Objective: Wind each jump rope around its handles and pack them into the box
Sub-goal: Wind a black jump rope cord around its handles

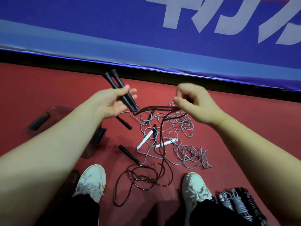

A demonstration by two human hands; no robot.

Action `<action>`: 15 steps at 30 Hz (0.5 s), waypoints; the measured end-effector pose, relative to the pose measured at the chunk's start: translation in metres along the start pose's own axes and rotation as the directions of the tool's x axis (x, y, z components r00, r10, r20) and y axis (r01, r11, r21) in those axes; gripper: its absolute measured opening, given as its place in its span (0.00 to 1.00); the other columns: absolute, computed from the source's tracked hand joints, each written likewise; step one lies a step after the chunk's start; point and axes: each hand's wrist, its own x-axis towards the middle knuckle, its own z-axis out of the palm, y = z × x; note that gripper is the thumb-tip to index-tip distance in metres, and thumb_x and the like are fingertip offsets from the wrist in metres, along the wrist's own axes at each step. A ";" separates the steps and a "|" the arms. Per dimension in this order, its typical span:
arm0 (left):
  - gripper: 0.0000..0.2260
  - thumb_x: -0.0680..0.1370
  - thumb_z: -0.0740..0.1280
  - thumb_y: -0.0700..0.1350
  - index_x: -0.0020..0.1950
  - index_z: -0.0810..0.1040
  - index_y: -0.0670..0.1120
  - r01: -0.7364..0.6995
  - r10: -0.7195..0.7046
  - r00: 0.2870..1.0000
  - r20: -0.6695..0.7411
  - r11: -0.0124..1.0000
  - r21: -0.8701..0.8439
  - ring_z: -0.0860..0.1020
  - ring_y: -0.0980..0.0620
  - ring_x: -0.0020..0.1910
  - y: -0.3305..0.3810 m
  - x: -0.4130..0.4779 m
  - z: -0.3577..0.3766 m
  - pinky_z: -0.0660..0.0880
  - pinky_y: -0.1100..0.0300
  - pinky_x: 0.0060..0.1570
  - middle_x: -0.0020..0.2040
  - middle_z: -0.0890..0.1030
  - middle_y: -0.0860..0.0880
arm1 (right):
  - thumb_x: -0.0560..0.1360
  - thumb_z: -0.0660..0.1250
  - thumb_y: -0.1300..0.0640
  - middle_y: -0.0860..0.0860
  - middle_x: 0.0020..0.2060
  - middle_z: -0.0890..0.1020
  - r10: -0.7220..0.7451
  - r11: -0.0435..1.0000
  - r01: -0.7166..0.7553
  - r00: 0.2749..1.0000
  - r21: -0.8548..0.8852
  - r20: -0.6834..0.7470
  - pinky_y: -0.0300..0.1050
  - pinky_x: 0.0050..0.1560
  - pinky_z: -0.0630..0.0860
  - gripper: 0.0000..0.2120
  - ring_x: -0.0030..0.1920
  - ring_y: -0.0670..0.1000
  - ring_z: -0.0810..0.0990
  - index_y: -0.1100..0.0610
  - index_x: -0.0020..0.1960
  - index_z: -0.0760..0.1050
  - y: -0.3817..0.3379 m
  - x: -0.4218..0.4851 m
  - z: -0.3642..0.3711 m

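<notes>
My left hand (114, 101) grips two black handles (121, 90) held side by side, their free ends pointing up and away. A dark brown rope (154, 108) runs from the handles' lower ends across to my right hand (193, 103), which pinches it with curled fingers. The rest of that rope hangs down and lies in loose loops (140, 178) on the red floor between my shoes. A clear plastic box (48, 118) sits on the floor at the left, partly hidden by my left forearm.
Tangled grey ropes (184, 139) with white handles (145, 141) and loose black handles (128, 154) lie on the floor ahead. Wound rope bundles (236, 204) rest by my right shoe (195, 190). A blue padded barrier (146, 46) runs along the far side.
</notes>
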 end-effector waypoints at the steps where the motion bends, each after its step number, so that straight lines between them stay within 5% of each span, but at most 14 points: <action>1: 0.03 0.79 0.63 0.38 0.45 0.73 0.44 -0.083 0.083 0.995 -0.050 0.996 0.015 0.84 0.51 0.36 0.004 0.002 -0.002 0.81 0.54 0.38 0.35 0.84 0.48 | 0.75 0.63 0.58 0.52 0.30 0.73 0.164 0.983 -0.176 0.972 0.061 0.166 0.40 0.38 0.69 0.11 0.33 0.45 0.70 0.55 0.34 0.68 0.010 -0.006 -0.003; 3: 0.05 0.79 0.63 0.37 0.45 0.73 0.46 -0.251 0.265 0.960 -0.094 0.958 0.140 0.82 0.54 0.40 0.010 0.001 0.001 0.79 0.57 0.42 0.35 0.84 0.51 | 0.78 0.63 0.57 0.58 0.38 0.80 0.458 0.882 -0.457 0.772 -0.117 0.440 0.47 0.48 0.74 0.10 0.39 0.50 0.76 0.60 0.39 0.75 0.022 -0.013 -0.003; 4: 0.06 0.78 0.64 0.37 0.44 0.74 0.47 -0.309 0.331 0.941 -0.069 0.925 0.221 0.81 0.54 0.42 0.009 -0.001 0.006 0.78 0.59 0.45 0.37 0.84 0.51 | 0.79 0.62 0.53 0.56 0.41 0.82 0.541 0.841 -0.458 0.696 -0.289 0.472 0.47 0.51 0.73 0.11 0.43 0.50 0.77 0.60 0.43 0.76 0.029 -0.014 0.003; 6: 0.06 0.76 0.67 0.38 0.42 0.75 0.49 -0.403 0.422 0.906 0.028 0.840 0.364 0.80 0.52 0.45 0.006 -0.005 0.020 0.75 0.56 0.50 0.42 0.82 0.47 | 0.80 0.58 0.46 0.48 0.42 0.80 0.554 0.824 -0.427 0.744 -0.373 0.373 0.41 0.47 0.71 0.14 0.46 0.48 0.76 0.56 0.49 0.75 0.032 -0.010 0.016; 10: 0.02 0.72 0.72 0.44 0.42 0.80 0.49 -0.537 0.533 0.830 0.164 0.685 0.492 0.79 0.51 0.43 0.005 -0.012 0.040 0.76 0.52 0.48 0.43 0.82 0.46 | 0.80 0.52 0.43 0.45 0.54 0.80 0.491 0.835 -0.525 0.846 0.163 0.206 0.38 0.59 0.67 0.19 0.58 0.44 0.76 0.51 0.62 0.73 0.014 0.014 0.045; 12: 0.05 0.70 0.72 0.47 0.44 0.81 0.47 -0.559 0.559 0.811 0.174 0.654 0.510 0.81 0.52 0.45 0.007 -0.014 0.044 0.77 0.52 0.49 0.43 0.84 0.48 | 0.82 0.53 0.48 0.48 0.45 0.80 0.450 0.791 -0.522 0.850 0.321 0.274 0.42 0.59 0.69 0.15 0.49 0.45 0.80 0.53 0.58 0.74 0.013 0.017 0.061; 14: 0.05 0.71 0.71 0.46 0.44 0.80 0.47 -0.558 0.577 0.807 0.126 0.675 0.483 0.82 0.51 0.45 0.009 -0.016 0.044 0.78 0.53 0.49 0.43 0.84 0.47 | 0.82 0.54 0.53 0.47 0.32 0.72 0.442 0.734 -0.516 0.857 0.441 0.265 0.41 0.44 0.70 0.13 0.33 0.43 0.74 0.54 0.51 0.76 0.011 0.016 0.070; 15: 0.03 0.74 0.70 0.44 0.45 0.78 0.46 -0.537 0.565 0.822 0.069 0.729 0.425 0.82 0.52 0.44 0.011 -0.015 0.043 0.79 0.55 0.47 0.43 0.83 0.47 | 0.82 0.54 0.53 0.45 0.30 0.70 0.436 0.787 -0.475 0.880 0.394 0.191 0.40 0.38 0.66 0.13 0.29 0.42 0.70 0.54 0.50 0.77 0.011 0.016 0.068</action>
